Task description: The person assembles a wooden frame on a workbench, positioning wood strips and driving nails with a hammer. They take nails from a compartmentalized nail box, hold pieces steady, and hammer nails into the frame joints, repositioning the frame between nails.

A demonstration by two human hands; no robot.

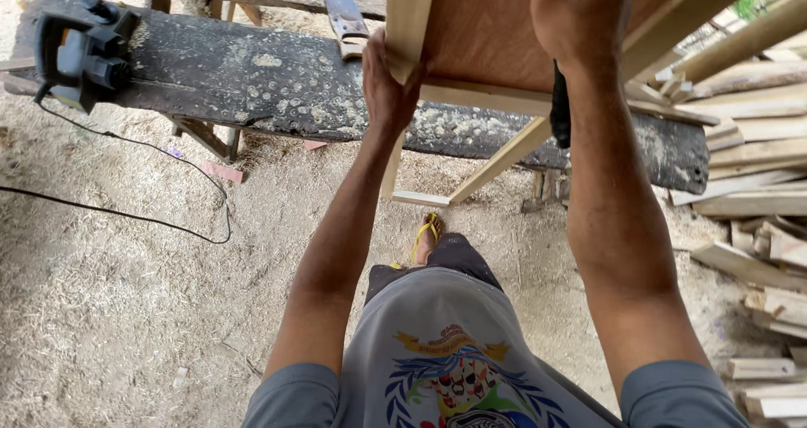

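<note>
- A wooden frame with a brown plywood panel (483, 33) is held up at the top of the view, propped over a dark, weathered workbench plank (252, 79) that lies just beyond both hands.
- The left hand (388, 87) is wrapped around a pale upright rail of the frame, seemingly to keep it steady.
- The right hand (580, 16) is pressed flat, fingers spread, on the panel; a dark object (560, 113) hangs just beneath its wrist, and what it is cannot be told.
- Offcuts of pale timber (756, 192) are stacked to the right of the right arm.
- An electric planer (80, 54) is set on the plank, well to the left of the left hand, its cable (168, 226) trailing over the sawdust floor.
- A handsaw (343, 12) is lying just above the left hand.
</note>
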